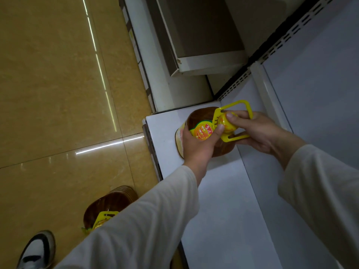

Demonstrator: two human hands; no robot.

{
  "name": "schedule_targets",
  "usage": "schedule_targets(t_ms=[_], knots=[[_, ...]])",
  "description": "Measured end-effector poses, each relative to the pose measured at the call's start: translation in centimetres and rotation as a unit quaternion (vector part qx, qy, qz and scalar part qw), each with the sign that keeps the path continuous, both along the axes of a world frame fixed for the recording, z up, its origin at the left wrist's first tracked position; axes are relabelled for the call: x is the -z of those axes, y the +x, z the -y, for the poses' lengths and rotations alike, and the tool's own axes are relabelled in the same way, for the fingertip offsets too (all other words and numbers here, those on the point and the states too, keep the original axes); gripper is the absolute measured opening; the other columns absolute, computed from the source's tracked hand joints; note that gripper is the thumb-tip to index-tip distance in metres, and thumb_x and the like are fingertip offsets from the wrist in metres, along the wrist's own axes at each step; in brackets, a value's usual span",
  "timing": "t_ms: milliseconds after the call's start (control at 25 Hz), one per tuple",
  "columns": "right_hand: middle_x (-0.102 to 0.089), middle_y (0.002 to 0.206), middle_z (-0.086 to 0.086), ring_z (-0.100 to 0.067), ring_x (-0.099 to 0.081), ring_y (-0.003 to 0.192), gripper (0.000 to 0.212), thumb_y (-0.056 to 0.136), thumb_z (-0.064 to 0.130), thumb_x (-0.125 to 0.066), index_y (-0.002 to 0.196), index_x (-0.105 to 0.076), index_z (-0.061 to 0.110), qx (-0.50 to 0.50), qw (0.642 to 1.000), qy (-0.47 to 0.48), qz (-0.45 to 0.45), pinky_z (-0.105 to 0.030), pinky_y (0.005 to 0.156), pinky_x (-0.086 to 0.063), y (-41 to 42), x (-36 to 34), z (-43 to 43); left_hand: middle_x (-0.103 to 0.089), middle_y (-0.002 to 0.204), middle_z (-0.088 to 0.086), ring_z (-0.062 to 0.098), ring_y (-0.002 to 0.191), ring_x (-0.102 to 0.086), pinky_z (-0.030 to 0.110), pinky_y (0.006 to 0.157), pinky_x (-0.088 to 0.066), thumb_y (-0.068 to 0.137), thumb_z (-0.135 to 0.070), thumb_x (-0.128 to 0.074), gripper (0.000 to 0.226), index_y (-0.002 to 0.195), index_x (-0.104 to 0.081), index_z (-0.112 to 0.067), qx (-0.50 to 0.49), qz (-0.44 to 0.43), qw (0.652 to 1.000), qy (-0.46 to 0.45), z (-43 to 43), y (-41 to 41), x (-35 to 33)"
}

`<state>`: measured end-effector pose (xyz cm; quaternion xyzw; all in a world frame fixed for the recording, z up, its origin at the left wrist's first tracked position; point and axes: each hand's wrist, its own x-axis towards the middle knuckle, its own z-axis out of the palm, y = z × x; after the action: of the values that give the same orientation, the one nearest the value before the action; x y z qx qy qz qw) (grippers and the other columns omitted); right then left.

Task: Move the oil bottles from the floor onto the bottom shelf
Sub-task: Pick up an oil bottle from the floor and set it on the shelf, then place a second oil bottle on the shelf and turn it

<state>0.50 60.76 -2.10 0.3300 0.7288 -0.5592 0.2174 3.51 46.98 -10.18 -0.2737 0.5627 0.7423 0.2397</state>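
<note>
A large bottle of dark oil [200, 118] with a yellow cap and yellow carry handle stands on the white bottom shelf [223, 191], near its far left corner. My left hand [196, 148] grips the bottle's shoulder over the label. My right hand [254, 131] holds the yellow handle and cap from the right. A second oil bottle [108, 204] of the same kind stands on the floor at the lower left, partly hidden behind my left sleeve.
The tan tiled floor [58, 94] fills the left side. My shoe [37, 249] is at the bottom left corner. A neighbouring white shelf unit [194, 55] stands beyond the bottle. A perforated upright [281, 43] and the white back panel [320, 84] bound the shelf on the right.
</note>
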Motion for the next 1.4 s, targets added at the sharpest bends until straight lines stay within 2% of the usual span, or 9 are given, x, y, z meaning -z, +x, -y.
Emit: schedule_targets(t_ms=[200,360,480,600,840,960,1120,1240,1400], knots=[[-0.077,0.120,-0.012,-0.027,-0.072,0.113,0.035,0.091,0.026,-0.072,0.123,-0.069,0.015,0.107,0.991,-0.051,-0.063,-0.053,0.110,-0.049,3.0,1.3,0.4,-0.063,0.126,-0.004,0.013,0.106,-0.066,0.024,0.087,-0.055,0.063,-0.047,-0.092,0.075,0.126,-0.054,-0.030,0.054,-0.031,0.997,-0.038,2.1,-0.1,-0.7],[-0.071,0.115,0.010,0.001,-0.064,0.107,0.017,0.099,0.031,-0.059,0.115,-0.064,0.025,0.214,0.966,-0.104,-0.101,-0.048,0.120,-0.036,7.0,2.9,3.1,-0.043,0.154,0.001,0.015,0.135,-0.045,0.030,0.103,-0.040,0.073,-0.053,-0.084,0.094,0.153,-0.042,-0.026,0.105,-0.041,0.987,-0.115,6.9,0.6,-0.2],[-0.056,0.150,0.006,-0.007,-0.055,0.133,0.046,0.101,0.033,-0.058,0.144,-0.051,0.018,0.270,0.950,-0.098,-0.124,-0.046,0.118,-0.037,9.8,3.9,6.7,-0.046,0.155,-0.002,0.021,0.141,-0.046,0.048,0.111,-0.043,0.063,-0.066,-0.082,0.099,0.149,-0.048,-0.029,0.098,-0.033,0.984,-0.146,11.6,2.1,-0.2],[-0.045,0.160,-0.002,-0.019,-0.047,0.143,0.061,0.100,0.032,-0.060,0.155,-0.038,0.018,0.306,0.942,-0.108,-0.086,-0.045,0.113,-0.043,13.0,5.6,11.6,-0.055,0.147,-0.005,0.020,0.131,-0.054,0.048,0.106,-0.048,0.067,-0.063,-0.082,0.088,0.143,-0.057,-0.025,0.104,-0.006,0.978,-0.180,16.7,4.1,0.1],[-0.068,0.126,0.001,-0.020,-0.062,0.126,0.051,0.092,0.042,-0.067,0.136,-0.061,0.016,0.159,0.984,-0.057,0.062,-0.041,0.105,-0.052,19.2,8.5,23.7,-0.066,0.128,-0.002,0.017,0.118,-0.060,0.012,0.074,-0.043,0.082,-0.046,-0.080,0.057,0.129,-0.067,-0.017,0.090,0.026,0.969,-0.228,27.0,8.3,2.2],[-0.073,0.113,0.002,-0.019,-0.068,0.114,0.051,0.086,0.049,-0.070,0.124,-0.069,0.015,0.038,0.993,-0.020,0.110,-0.038,0.099,-0.055,21.3,9.9,29.4,-0.066,0.131,0.006,0.020,0.109,-0.061,0.024,0.078,-0.045,0.084,-0.043,-0.079,0.058,0.131,-0.066,-0.013,0.094,0.077,0.965,-0.231,30.5,10.7,3.6],[-0.076,0.098,-0.011,-0.029,-0.072,0.095,0.055,0.073,0.058,-0.064,0.099,-0.070,0.010,0.059,0.990,0.015,0.125,-0.047,0.088,-0.059,22.0,11.5,33.3,-0.066,0.117,0.008,0.017,0.088,-0.058,0.037,0.083,-0.042,0.091,-0.039,-0.073,0.041,0.119,-0.066,-0.010,0.078,0.209,0.958,-0.182,33.1,13.6,5.0],[-0.065,0.081,-0.013,-0.032,-0.063,0.080,0.035,0.088,0.039,-0.065,0.078,-0.063,0.006,0.095,0.986,0.020,0.132,-0.037,0.070,-0.048,21.2,11.5,34.9,-0.061,0.120,0.012,0.030,0.105,-0.056,0.041,0.090,-0.040,0.098,-0.034,-0.064,0.019,0.096,-0.066,-0.016,0.068,0.260,0.947,-0.177,34.5,15.2,5.9],[-0.068,0.088,-0.021,-0.039,-0.063,0.086,0.030,0.086,0.030,-0.062,0.083,-0.064,0.000,0.107,0.985,0.032,0.132,-0.041,0.071,-0.048,20.8,11.1,36.3,-0.051,0.150,0.013,0.036,0.138,-0.046,0.047,0.104,-0.037,0.098,-0.038,-0.062,0.054,0.144,-0.054,-0.010,0.051,0.307,0.942,-0.122,34.5,17.3,6.1]])
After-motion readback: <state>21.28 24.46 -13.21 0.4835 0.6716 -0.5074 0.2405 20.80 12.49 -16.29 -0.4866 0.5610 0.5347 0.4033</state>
